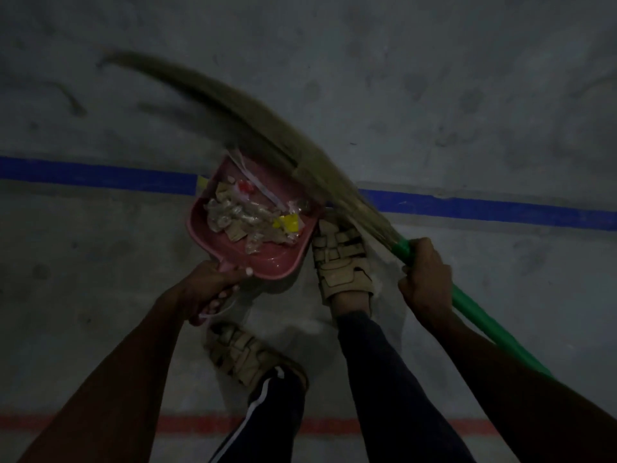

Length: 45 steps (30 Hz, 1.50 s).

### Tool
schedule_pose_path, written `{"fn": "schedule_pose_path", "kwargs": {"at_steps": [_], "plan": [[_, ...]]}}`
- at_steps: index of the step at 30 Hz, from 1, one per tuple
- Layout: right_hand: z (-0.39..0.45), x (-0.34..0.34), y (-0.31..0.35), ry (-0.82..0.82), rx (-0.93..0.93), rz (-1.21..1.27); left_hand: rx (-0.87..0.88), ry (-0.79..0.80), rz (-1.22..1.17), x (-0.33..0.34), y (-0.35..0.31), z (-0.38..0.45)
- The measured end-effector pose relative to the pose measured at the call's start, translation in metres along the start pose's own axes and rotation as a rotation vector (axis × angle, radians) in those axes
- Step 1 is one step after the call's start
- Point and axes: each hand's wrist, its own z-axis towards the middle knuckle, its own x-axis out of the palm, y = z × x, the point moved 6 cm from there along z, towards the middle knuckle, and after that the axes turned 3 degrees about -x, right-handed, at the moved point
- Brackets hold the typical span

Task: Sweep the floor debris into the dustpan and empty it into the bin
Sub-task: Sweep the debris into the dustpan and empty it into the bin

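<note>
A pink dustpan [267, 262] sits low over the grey floor, tilted, with my left hand [213, 289] shut on its handle. Inside lies debris [247, 218]: several clear wrappers, paper scraps, a yellow piece and a red bit. My right hand [424, 272] grips the green handle of a grass broom [253, 118]. The broom's bristles arc up and left over the pan's far edge and look blurred. No bin is in view.
The concrete floor [434, 95] carries a blue line [93, 173] across the middle and a red line [187, 424] near the bottom. My two sandalled feet stand by the pan, the right foot [344, 259] touching its right side, the left foot [243, 355] behind it.
</note>
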Motion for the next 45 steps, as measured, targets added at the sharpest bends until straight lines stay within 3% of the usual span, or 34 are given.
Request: {"fn": "schedule_pose_path", "kwargs": {"at_steps": [5,13,22,29,34,39,45], "plan": [[-0.01,0.002,-0.018,0.007,0.146,0.052,0.021,0.023,0.074,0.005,-0.025,0.001],[-0.022,0.008,0.006,0.146,0.072,-0.069,-0.003,0.016,0.084,0.005,-0.031,0.002],[-0.011,-0.02,0.024,0.042,-0.149,-0.097,-0.015,0.048,0.021,0.005,-0.019,0.011],[-0.005,-0.021,0.013,-0.061,0.017,-0.013,-0.011,0.034,0.017,0.006,-0.002,0.016],[-0.01,-0.004,0.013,0.064,0.044,0.147,-0.024,0.063,0.023,0.008,0.013,0.012],[-0.026,0.02,0.019,0.224,-0.063,0.101,-0.01,0.109,-0.021,0.008,0.033,0.008],[-0.032,0.012,0.026,0.182,-0.079,0.207,-0.001,0.085,-0.115,0.015,0.047,-0.005]]}}
